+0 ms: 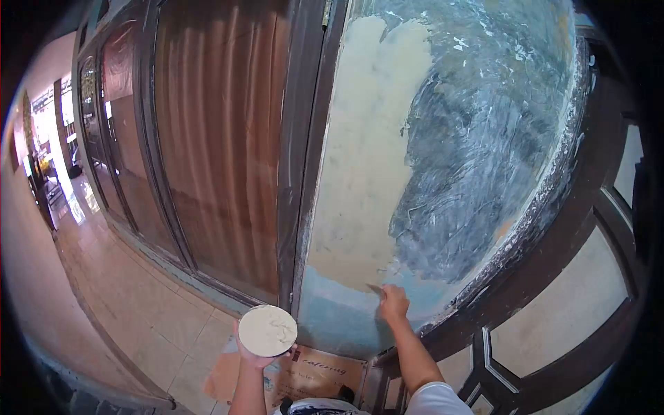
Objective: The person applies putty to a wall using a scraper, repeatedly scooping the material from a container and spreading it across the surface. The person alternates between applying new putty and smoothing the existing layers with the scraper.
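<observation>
My left hand [253, 357] supports a round tub of cream-coloured putty [266, 330] from below, its fingers curled around the side. The putty's surface is roughened on the right. My right hand [394, 303] is closed around a putty knife [374, 287], most of which is hidden by the fingers. Its blade is at the wall, by the lower edge of a cream-coated strip [363, 159]. Right of that strip is rough grey-blue wall [470, 159]; pale blue wall [346, 318] shows beneath it.
A dark-framed window with a brown curtain [221, 138] stands to the left of the wall. Dark wooden panelling with pale insets [560, 304] lies at the right. Printed cardboard [311, 373] covers part of the tiled floor [159, 318] below. A bright passage opens at far left.
</observation>
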`<state>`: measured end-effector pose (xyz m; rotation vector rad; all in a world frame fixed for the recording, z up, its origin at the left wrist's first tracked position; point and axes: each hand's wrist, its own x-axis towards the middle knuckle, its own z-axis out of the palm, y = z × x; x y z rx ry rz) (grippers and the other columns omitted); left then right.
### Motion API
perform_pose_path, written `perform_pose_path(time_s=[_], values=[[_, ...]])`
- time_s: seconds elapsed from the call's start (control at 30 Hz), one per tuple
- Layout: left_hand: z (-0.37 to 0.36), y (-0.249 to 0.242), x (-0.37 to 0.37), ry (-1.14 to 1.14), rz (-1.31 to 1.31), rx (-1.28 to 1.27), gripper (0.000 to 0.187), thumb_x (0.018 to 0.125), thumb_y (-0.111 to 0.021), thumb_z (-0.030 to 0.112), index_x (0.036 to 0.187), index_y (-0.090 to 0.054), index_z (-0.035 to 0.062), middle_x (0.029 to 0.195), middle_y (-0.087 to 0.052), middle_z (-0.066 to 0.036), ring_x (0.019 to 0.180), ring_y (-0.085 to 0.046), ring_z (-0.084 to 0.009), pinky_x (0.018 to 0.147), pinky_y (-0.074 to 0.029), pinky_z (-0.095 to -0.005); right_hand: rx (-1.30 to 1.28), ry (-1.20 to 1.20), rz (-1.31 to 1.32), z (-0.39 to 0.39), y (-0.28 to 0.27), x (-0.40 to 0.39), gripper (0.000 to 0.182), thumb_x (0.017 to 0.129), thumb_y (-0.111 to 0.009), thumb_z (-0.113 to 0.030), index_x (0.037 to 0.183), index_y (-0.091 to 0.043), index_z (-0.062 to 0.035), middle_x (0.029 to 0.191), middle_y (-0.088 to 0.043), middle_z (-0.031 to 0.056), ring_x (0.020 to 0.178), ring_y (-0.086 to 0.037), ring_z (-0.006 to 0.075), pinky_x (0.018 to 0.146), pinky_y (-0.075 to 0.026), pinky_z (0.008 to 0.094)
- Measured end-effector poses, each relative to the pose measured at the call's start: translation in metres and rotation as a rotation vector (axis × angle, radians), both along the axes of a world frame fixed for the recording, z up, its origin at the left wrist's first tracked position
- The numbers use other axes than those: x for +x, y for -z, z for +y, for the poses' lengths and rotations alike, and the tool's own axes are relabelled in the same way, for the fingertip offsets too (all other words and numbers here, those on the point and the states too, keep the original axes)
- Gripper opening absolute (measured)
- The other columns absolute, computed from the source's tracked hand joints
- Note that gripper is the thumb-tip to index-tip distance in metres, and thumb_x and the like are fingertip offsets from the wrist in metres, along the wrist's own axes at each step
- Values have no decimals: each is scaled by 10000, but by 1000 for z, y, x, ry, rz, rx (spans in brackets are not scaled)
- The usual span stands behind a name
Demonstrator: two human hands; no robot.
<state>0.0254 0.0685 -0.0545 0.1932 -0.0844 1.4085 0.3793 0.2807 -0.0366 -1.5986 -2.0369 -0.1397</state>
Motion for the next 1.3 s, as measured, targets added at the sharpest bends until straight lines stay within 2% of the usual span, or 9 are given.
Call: perform_pose_path(time_s=[0.1, 0.2, 0.37, 0.57, 0.77, 0.97, 1.07, 1.2, 1.3], values=[[-5, -1, -6, -59, 51, 25, 1145, 777, -379, 944, 1549, -378, 99, 1367, -541, -341, 961, -615, -626, 644, -556, -640, 302, 39, 155, 8, -60, 4, 190, 871, -642, -63, 1026, -710, -151, 999, -659, 90, 1007, -614, 358, 767, -528, 515], [-9, 5, -9, -70, 11, -45, 1127, 780, -401, 927, 1532, -377, 88, 1374, -531, -339, 959, -608, -644, 625, -586, -652, 396, -91, 218, -4, -60, 4, 185, 870, -646, -65, 1028, -714, -132, 1005, -659, 102, 1008, -609, 364, 765, -528, 519], [-10, 1, -10, -45, -12, -19, 1094, 810, -383, 913, 1542, -372, 100, 1396, -526, -329, 997, -590, -669, 654, -578, -669, -13, -11, 46, 2, 24, 3, 191, 873, -641, -67, 1033, -725, -128, 1030, -695, 111, 991, -635, 376, 822, -533, 488], [-13, -4, -7, -86, -17, -41, 1051, 821, -368, 906, 1538, -390, 139, 1415, -530, -298, 1004, -590, -667, 637, -566, -676, 423, -53, 260, 1, -76, 17, 242, 864, -635, -11, 1038, -717, -159, 1016, -665, 77, 984, -594, 371, 807, -518, 492], [-14, -13, -4, -88, -36, -58, 1089, 820, -347, 917, 1540, -382, 100, 1388, -543, -323, 969, -609, -651, 637, -564, -682, 140, -62, 204, -6, 22, 23, 274, 812, -667, -7, 1043, -711, -148, 1047, -647, 78, 997, -584, 361, 812, -517, 480], [-10, -11, -6, -187, 49, -83, 1080, 821, -365, 915, 1533, -397, 104, 1366, -557, -322, 976, -627, -618, 678, -574, -675, 450, -45, 339, 1, -42, 30, 219, 803, -634, 38, 972, -709, -80, 954, -665, 112, 977, -591, 365, 836, -504, 477], [-12, -6, -7, -176, 56, -84, 1076, 819, -376, 916, 1526, -408, 106, 1341, -576, -323, 966, -631, -622, 658, -584, -648, 395, -241, 338, 1, 10, 27, 227, 803, -634, 41, 962, -708, -104, 952, -661, 98, 979, -593, 361, 826, -511, 478], [-12, -6, -7, -125, 70, -35, 1048, 824, -381, 908, 1539, -398, 143, 1388, -553, -300, 1017, -613, -634, 661, -571, -686, 222, -58, 149, 7, 30, 16, 232, 822, -622, 19, 951, -709, -154, 933, -646, 74, 967, -594, 353, 785, -520, 487], [-11, 4, -10, -114, 46, -11, 1028, 826, -384, 903, 1545, -394, 169, 1419, -537, -282, 1037, -599, -647, 657, -557, -718, 388, -65, 259, 10, -47, 15, 216, 830, -622, 1, 960, -713, -146, 927, -637, 83, 946, -583, 361, 778, -506, 495]])
